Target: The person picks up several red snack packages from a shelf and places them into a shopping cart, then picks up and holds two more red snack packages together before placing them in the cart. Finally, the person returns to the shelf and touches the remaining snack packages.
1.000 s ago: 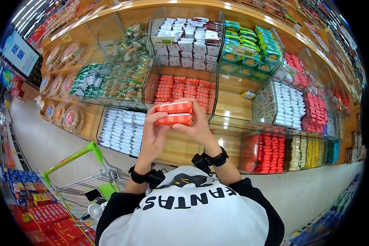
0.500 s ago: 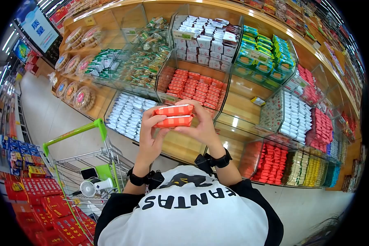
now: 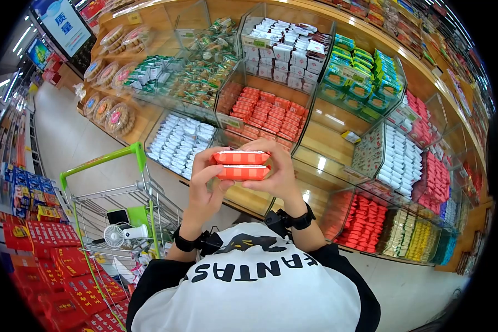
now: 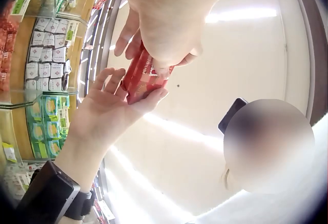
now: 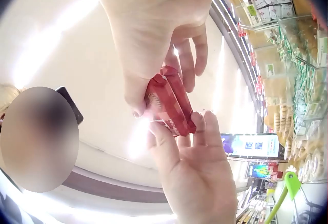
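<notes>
Two red checkered packets, the upper one (image 3: 241, 157) and the lower one (image 3: 243, 172), lie one against the other between both hands in the head view. My left hand (image 3: 205, 180) grips their left ends, and my right hand (image 3: 279, 171) grips their right ends with the thumb below. In the left wrist view a red packet (image 4: 143, 78) is pinched between the left hand (image 4: 102, 113) and the right hand. The right wrist view shows the red packets (image 5: 171, 103) held between fingers and thumbs of both hands. Similar red packets (image 3: 268, 113) fill a bin beyond the hands.
A shopping cart (image 3: 102, 171) with a green handle, holding a small white fan (image 3: 114, 235), stands at the left. Clear-walled bins hold white packets (image 3: 180, 143), green packs (image 3: 359, 72) and bright red packets (image 3: 362, 221). Red boxes (image 3: 66, 282) are stacked at lower left.
The view has shifted, so the shelves and cart sit differently in it. Both hands still hold the two packets, which are now slightly lower and further right in view.
</notes>
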`<state>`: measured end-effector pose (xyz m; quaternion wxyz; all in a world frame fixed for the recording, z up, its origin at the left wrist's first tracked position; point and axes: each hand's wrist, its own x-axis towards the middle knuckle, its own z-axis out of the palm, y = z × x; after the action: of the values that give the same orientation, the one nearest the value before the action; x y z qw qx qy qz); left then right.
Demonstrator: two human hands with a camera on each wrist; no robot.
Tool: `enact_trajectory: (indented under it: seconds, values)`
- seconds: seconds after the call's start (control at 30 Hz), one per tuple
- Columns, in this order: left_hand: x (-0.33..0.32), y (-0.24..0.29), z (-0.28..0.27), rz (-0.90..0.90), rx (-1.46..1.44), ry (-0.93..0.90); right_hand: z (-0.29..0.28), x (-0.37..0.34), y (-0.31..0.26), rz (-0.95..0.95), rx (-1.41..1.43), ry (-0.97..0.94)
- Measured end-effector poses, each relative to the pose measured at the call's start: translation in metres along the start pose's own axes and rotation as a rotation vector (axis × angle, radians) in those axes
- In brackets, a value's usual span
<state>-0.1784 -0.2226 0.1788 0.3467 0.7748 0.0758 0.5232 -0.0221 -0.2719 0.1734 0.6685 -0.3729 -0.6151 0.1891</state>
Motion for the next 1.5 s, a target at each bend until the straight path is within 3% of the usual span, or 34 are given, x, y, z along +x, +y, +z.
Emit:
enact_trajectory:
  seconds: [0.6,1.0,1.5]
  values:
    - [-0.068,0.059,0.004,-0.154,0.155,0.169,0.024,-0.042,-0.02,0.144,0.234,-0.198]
    - [-0.107,0.095,0.004,-0.191,0.294,0.293,0.036,-0.048,-0.043,0.117,0.176,-0.45]
    - [-0.124,0.106,-0.044,-0.222,0.388,0.367,0.092,-0.038,-0.05,0.134,0.21,-0.514]
